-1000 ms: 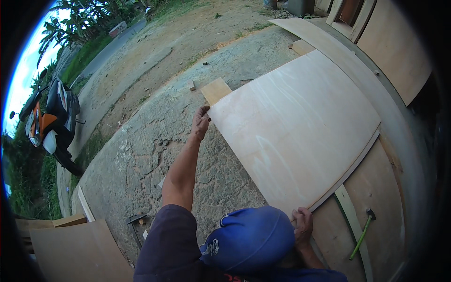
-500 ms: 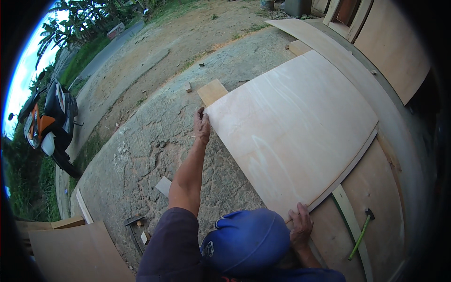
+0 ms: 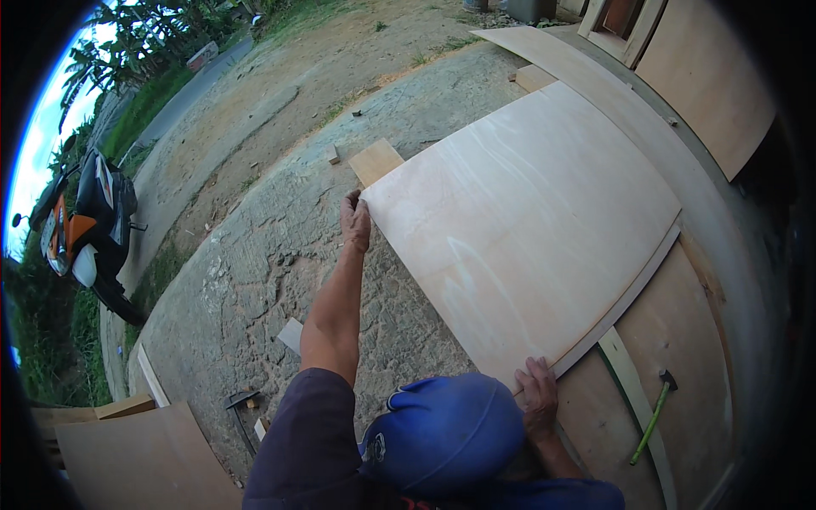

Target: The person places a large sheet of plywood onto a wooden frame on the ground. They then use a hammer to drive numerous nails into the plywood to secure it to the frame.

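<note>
A large pale plywood sheet lies tilted over other boards on the rough concrete ground. My left hand is stretched out and grips the sheet's far left corner. My right hand holds its near corner, fingers over the edge. A blue cap sits low in the view between my arms. A small wooden offcut lies just beyond the left hand's corner.
More plywood sheets lie under and to the right of the held one, with a green-handled hammer on them. An orange scooter stands far left. Another sheet, a small block and a tool lie lower left.
The sheet has shifted slightly to the left with both hands still holding its corners. My left arm swung a little, so the small block on the ground now shows.
</note>
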Demonstrator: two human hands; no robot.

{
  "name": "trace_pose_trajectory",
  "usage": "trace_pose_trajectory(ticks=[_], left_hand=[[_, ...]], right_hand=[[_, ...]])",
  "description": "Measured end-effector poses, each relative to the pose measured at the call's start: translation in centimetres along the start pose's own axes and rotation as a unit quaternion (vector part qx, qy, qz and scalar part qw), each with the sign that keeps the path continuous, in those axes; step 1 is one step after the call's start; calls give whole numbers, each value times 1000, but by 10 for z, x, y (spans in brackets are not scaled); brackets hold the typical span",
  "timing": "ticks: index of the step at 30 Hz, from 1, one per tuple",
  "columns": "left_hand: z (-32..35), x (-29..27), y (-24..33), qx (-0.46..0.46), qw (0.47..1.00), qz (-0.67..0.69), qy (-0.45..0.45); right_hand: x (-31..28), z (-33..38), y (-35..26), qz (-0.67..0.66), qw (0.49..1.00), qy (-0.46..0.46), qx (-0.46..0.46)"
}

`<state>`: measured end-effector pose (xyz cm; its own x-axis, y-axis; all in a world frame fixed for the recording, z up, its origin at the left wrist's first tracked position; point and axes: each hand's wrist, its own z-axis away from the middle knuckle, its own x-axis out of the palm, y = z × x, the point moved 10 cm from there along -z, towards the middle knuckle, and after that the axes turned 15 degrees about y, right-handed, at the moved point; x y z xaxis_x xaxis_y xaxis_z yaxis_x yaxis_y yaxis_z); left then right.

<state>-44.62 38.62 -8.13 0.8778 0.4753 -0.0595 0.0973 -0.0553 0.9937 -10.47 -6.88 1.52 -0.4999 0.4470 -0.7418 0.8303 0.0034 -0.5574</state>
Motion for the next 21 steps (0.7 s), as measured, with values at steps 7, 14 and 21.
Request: trace_pose_trajectory(ticks=[7,14,21], left_hand=[[42,-4,-7,-64,988,-19,142],[66,-7,22,-29,979,-88,183],[69,6,36,7,968,-183,174]], right_hand=[[-12,-8,1,2,1000,-2,1],[-5,-9,-8,-19,1000,17,-5],[5,-1,3,12,999,21,-34]])
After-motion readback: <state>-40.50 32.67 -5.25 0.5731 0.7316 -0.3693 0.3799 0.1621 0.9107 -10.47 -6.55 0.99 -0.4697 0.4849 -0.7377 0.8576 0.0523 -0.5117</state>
